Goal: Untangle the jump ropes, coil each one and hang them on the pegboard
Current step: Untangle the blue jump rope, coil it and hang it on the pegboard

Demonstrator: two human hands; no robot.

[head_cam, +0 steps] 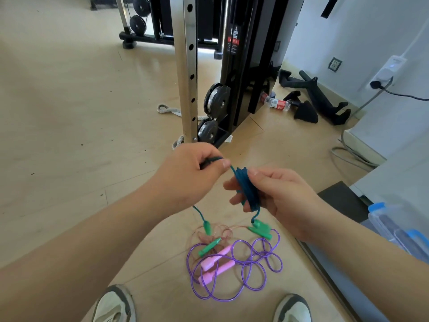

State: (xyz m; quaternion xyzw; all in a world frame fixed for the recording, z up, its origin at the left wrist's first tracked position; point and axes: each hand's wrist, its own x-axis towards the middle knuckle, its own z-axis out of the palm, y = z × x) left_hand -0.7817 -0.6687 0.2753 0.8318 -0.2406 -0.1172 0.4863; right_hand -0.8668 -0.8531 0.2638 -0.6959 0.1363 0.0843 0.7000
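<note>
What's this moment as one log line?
left hand: pinches dark teal cord jump rope; right hand: holds its coil; purple plastic rope: on wood floor

Three jump ropes are in view: one teal rope, one purple rope and one thin pinkish rope. There are two pink handles, and the green handles number four, as far as I can tell. Also two shoes, one bottle and four black pulley wheels.

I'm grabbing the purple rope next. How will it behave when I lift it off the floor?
Probably floppy: the purple rope lies in loose, sprawling loops, so it should sag. Its pink handles would likely dangle and swing. It overlaps a green handle, so that may drag along.
</note>
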